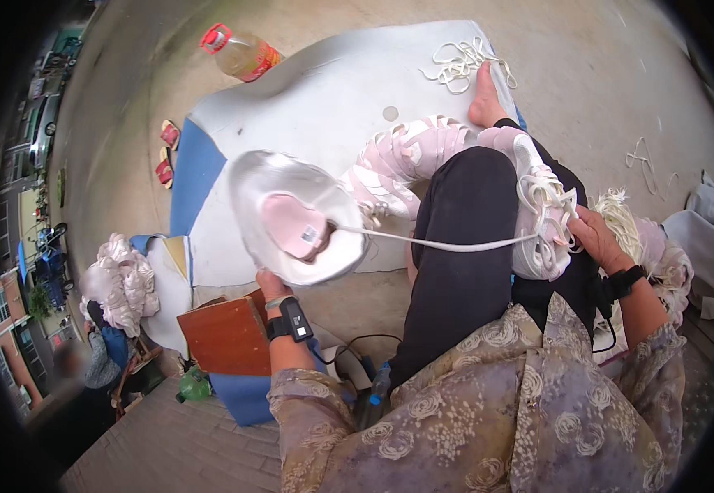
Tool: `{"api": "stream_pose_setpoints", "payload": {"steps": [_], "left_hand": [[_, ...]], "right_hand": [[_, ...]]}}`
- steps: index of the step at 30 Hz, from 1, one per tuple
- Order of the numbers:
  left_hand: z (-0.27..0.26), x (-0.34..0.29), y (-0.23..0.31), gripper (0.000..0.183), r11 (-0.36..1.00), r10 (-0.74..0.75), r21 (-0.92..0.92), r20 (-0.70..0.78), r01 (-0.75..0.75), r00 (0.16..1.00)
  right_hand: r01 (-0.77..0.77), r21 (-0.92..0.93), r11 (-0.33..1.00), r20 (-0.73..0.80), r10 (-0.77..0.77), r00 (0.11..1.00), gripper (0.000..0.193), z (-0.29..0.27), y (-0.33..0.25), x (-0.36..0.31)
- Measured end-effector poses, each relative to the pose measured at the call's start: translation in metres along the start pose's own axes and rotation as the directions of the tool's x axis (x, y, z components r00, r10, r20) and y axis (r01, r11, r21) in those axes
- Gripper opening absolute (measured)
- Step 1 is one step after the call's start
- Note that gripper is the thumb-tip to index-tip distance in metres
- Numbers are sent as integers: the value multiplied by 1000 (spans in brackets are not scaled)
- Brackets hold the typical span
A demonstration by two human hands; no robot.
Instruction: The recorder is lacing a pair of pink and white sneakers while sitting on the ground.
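Mat (307, 107), left hand (273, 287) holding blurred upper (295, 223), fingers hidden, right hand (599, 237) gripping laced upper (538, 209)

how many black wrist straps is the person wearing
2: one black strap just behind the left hand, the other strap just behind the right hand. The loose sleeves could hide more higher up.

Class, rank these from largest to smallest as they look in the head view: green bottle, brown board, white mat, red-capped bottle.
1. White mat
2. Brown board
3. Red-capped bottle
4. Green bottle
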State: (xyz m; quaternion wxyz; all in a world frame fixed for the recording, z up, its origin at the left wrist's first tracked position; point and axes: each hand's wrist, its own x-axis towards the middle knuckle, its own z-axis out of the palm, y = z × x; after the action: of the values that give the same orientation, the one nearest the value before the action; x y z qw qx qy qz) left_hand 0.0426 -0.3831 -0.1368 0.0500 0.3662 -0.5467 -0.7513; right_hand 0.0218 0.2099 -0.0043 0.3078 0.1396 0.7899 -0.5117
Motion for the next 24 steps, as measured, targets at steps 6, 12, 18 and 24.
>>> {"api": "stream_pose_setpoints", "payload": {"steps": [6,12,18,24], "left_hand": [[-6,-71,70,41,975,220,-34,1,-220,976],[-31,-176,93,37,921,146,367,-12,-131,989],[-23,-194,75,32,881,-26,474,46,1,999],[17,-87,33,46,645,-109,761,183,-70,977]], "right_hand": [[96,-41,995,-7,-96,995,31,-8,31,1],[148,-32,989,22,-147,989,32,-5,26,0],[220,-65,973,49,-217,975,33,-9,33,8],[206,-42,978,22,-205,978,36,-5,38,13]]}}
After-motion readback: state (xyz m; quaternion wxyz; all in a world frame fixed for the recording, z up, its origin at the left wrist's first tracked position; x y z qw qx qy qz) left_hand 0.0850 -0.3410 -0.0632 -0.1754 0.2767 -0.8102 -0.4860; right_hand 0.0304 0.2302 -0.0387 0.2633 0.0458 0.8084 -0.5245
